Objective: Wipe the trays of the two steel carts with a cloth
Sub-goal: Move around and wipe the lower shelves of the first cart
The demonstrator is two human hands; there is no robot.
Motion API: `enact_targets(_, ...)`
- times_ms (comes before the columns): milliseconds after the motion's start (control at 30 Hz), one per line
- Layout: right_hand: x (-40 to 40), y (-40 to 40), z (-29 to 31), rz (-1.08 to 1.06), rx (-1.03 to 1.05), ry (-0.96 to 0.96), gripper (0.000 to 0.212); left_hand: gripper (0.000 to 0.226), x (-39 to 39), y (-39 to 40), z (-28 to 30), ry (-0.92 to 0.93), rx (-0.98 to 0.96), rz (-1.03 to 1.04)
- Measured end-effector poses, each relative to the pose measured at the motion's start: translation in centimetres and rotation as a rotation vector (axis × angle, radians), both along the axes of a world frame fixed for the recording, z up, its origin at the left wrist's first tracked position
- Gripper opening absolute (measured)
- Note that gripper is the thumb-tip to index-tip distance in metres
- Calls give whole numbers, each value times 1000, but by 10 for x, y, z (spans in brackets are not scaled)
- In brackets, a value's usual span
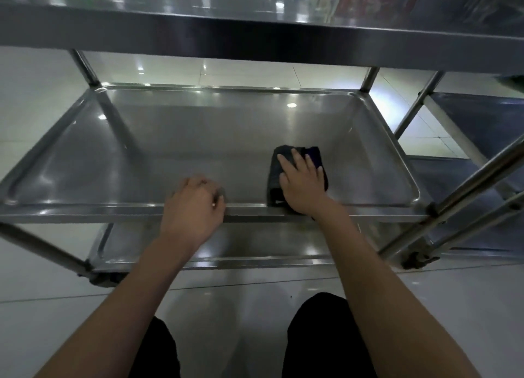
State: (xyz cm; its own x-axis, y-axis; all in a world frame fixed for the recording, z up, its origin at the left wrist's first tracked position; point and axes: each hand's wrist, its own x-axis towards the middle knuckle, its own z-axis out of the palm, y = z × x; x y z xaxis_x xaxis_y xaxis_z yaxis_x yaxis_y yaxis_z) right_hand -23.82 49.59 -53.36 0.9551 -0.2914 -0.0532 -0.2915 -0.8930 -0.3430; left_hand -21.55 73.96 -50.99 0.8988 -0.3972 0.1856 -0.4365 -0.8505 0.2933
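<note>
Steel fills most of the view: a shallow, rectangular middle tray of polished stainless steel (pixel 175 150) with rounded corners and a raised rim sits between the cart's upright tubular posts (pixel 85 68); the dark folded cloth (pixel 276 176) lies on the tray floor toward its right half, near the front rim but apart from the right wall; the right hand (pixel 303 183) presses flat on the cloth, fingers straight and spread, its wrist crossing the front rim; the left hand (pixel 192 207) rests on the front rim (pixel 85 209) left of the cloth, fingers curled over the edge and down into the tray, gripping the rim; between the two hands a stretch of bare rim shows; the whole left half of the tray floor and the back strip along the far wall lie open, with only reflections of ceiling lights on them; above, the broad edge of the upper steel tray (pixel 255 34) overhangs the far side, leaving a gap over the middle tray; below the front rim a lower steel tray (pixel 255 250) shows, partly hidden by both forearms; to the right, slanting steel tubes (pixel 467 187) and the dark trays of a second steel cart (pixel 482 122) stand just beside the first; pale glossy floor tiles (pixel 42 306) spread beneath, and the person's dark-clad knees (pixel 326 335) sit near the bottom edge.
</note>
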Motion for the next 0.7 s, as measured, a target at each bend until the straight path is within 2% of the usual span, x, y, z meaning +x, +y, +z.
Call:
enact_targets(200,63,85,-2,192,-1,-30,55,23,6,25,-11,-44,32,-53)
enact_targets(300,76,102,-3,243,20,-32,55,25,7,29,-12,-24,34,-51)
enact_targets(467,73,85,-6,232,3,-70,54,31,1,24,-9,-2,51,-32)
enact_targets(600,58,48,-9,143,-11,-79,52,31,-5,7,-4,5,99,8)
enact_targets(700,40,2,-10,72,12,-60,53,28,-12,-31,3,-47,113,-92)
